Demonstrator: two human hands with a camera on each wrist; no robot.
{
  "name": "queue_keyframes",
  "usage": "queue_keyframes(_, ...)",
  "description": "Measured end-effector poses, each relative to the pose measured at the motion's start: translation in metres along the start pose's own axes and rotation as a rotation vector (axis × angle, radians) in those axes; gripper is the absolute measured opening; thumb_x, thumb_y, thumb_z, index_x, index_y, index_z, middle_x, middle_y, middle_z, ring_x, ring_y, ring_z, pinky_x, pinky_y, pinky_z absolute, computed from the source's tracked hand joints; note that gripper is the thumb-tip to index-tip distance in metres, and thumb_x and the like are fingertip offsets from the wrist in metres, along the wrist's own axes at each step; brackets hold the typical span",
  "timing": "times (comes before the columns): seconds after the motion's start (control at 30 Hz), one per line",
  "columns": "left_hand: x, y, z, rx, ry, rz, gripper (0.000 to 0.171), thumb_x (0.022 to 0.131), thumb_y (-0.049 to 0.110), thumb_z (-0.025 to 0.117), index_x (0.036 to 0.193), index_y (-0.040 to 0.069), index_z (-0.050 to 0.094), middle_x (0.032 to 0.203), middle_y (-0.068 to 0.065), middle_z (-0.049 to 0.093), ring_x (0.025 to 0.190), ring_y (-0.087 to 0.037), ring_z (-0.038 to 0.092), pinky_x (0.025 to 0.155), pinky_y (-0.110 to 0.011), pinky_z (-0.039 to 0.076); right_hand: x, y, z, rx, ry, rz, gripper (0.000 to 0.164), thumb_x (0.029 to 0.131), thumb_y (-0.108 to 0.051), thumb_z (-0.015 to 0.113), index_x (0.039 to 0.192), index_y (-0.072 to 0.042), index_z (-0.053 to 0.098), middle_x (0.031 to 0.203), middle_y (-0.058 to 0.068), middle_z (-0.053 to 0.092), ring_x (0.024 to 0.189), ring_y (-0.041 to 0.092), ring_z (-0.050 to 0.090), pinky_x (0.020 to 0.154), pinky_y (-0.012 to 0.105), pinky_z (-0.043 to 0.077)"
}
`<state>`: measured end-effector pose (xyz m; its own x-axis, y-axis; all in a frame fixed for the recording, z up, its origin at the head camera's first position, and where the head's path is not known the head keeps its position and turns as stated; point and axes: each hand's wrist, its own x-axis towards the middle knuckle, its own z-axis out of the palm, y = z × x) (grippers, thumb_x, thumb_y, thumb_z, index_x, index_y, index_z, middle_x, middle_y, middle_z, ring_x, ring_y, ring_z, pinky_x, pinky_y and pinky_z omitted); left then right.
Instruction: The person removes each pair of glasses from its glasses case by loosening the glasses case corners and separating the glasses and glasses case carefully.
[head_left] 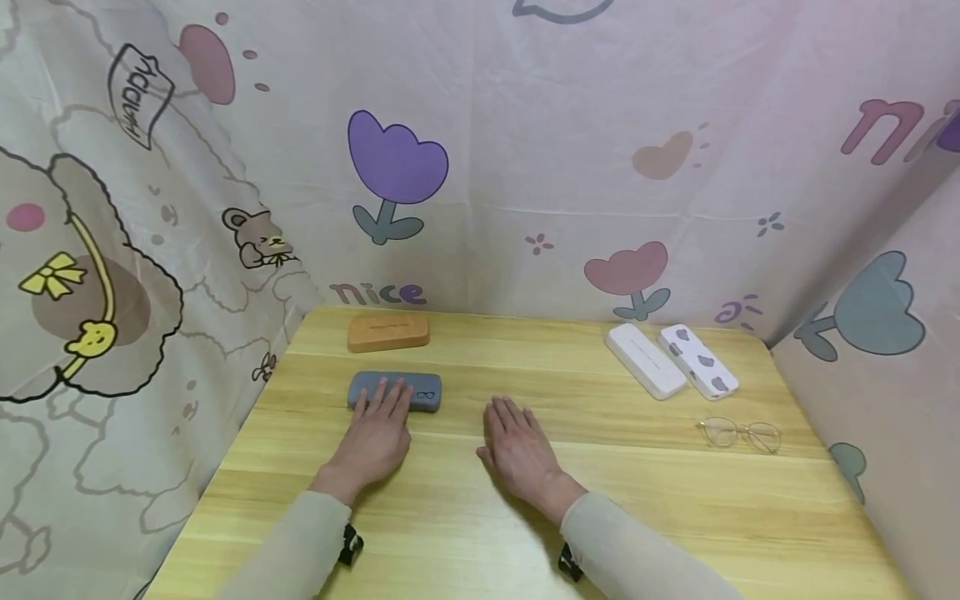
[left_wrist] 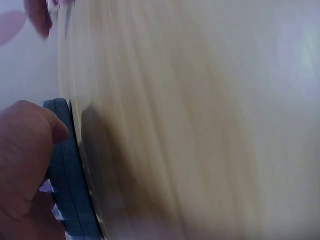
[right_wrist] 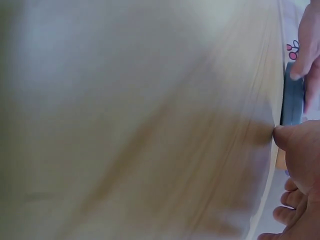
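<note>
A blue-grey glasses case with a small glasses drawing lies at the left of the table. My left hand rests on it, fingers stretched across its top. In the left wrist view, the thumb overlaps the side of the case. To the right of the case, my right hand lies palm down on the wooden table with its fingers straight, holding nothing. The right wrist view shows that hand at its edge, with the blue-grey case beyond the thumb.
Behind the blue-grey case lies an orange case. At the back right are a white case and a white case with purple patches. Thin-framed glasses lie in front of them. Printed cloth hangs around the table.
</note>
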<state>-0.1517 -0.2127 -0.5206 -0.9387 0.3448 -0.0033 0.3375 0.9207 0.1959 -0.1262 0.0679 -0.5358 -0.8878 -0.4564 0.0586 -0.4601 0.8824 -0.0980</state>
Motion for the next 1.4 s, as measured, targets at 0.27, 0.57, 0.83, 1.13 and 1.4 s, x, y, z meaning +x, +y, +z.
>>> queue_keyframes(0.27, -0.009, -0.039, -0.016, -0.051, 0.012, -0.023, 0.061, 0.107, 0.018, 0.048, 0.163, -0.001, 0.032, 0.172, -0.022, 0.025, 0.159, -0.049, 0.016, 0.126, -0.068, 0.009, -0.003, 0.007, -0.001, -0.007, -0.001, 0.010, 0.071, 0.110, -0.048, 0.050, 0.161, 0.000, 0.038, 0.167, 0.018, 0.039, 0.156, 0.035, 0.035, 0.123, 0.055, 0.034)
queue_keyframes(0.57, -0.016, -0.067, -0.029, -0.101, -0.002, -0.048, 0.058, 0.108, 0.016, 0.046, 0.162, -0.001, 0.034, 0.171, -0.023, 0.027, 0.159, -0.051, 0.015, 0.125, -0.069, 0.009, -0.004, 0.010, -0.001, 0.020, 0.013, 0.015, 0.071, 0.109, -0.048, 0.052, 0.159, 0.001, 0.040, 0.165, 0.021, 0.041, 0.154, 0.038, 0.038, 0.123, 0.058, 0.034)
queue_keyframes(0.83, -0.014, -0.075, -0.034, -0.109, 0.011, -0.065, 0.055, 0.109, 0.016, 0.044, 0.160, -0.002, 0.039, 0.169, -0.023, 0.032, 0.157, -0.052, 0.019, 0.124, -0.071, 0.011, -0.006, 0.010, -0.002, 0.032, 0.000, 0.029, 0.076, 0.108, -0.052, 0.052, 0.160, 0.000, 0.038, 0.166, 0.021, 0.039, 0.155, 0.038, 0.037, 0.124, 0.059, 0.032)
queue_keyframes(1.13, 0.000, -0.063, -0.034, -0.091, 0.160, -0.130, 0.046, 0.110, 0.024, 0.046, 0.145, -0.004, 0.057, 0.150, -0.028, 0.055, 0.143, -0.051, 0.044, 0.120, -0.068, 0.027, -0.003, 0.005, 0.001, 0.074, -0.014, 0.023, 0.076, 0.108, -0.052, 0.051, 0.161, 0.001, 0.036, 0.167, 0.020, 0.038, 0.156, 0.037, 0.035, 0.125, 0.057, 0.031)
queue_keyframes(1.4, 0.030, -0.055, -0.037, -0.108, 0.223, -0.120, 0.045, 0.110, 0.024, 0.048, 0.143, -0.005, 0.058, 0.146, -0.028, 0.056, 0.140, -0.049, 0.048, 0.118, -0.063, 0.035, 0.000, 0.000, 0.003, 0.061, -0.022, 0.020, 0.076, 0.108, -0.053, 0.050, 0.161, 0.000, 0.037, 0.167, 0.019, 0.038, 0.156, 0.036, 0.035, 0.125, 0.055, 0.031)
